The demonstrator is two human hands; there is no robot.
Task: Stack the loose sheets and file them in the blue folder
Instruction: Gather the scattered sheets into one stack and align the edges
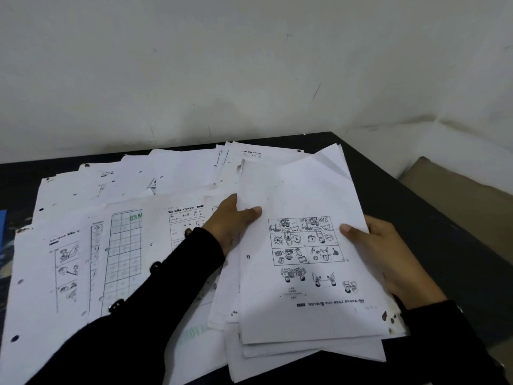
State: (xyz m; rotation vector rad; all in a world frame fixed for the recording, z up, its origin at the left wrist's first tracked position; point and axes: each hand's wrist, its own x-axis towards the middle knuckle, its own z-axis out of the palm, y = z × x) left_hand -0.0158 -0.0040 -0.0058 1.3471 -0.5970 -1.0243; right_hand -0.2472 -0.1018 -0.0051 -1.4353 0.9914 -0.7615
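Right up close, a stack of sheets (305,276) sits between both hands, raised a little above the dark table (433,245). The right hand (388,254) grips its right edge, thumb laid flat on the top page, the other fingers tucked out of sight beneath. The left hand (233,220) clasps the left edge the same way, thumb on top pointing right, fingers hidden under the paper. Both arms wear black sleeves (155,290), the left one with small dark buttons.

The top page carries a grid of cartoon panels and a line of print, all upside down from this angle; its edges don't line up with the pages below, which fan out at the near end, and brown spots mark the near right corner.

Further out, loose sheets (91,240) lie spread and overlapping across the table to the left and behind, punched with holes, showing tables, grids and small drawings too blurred to read. At the far left edge, a sliver of blue (2,226) is cut off by the frame; whether that's the folder can't be told. Beyond stands a pale wall (222,73).
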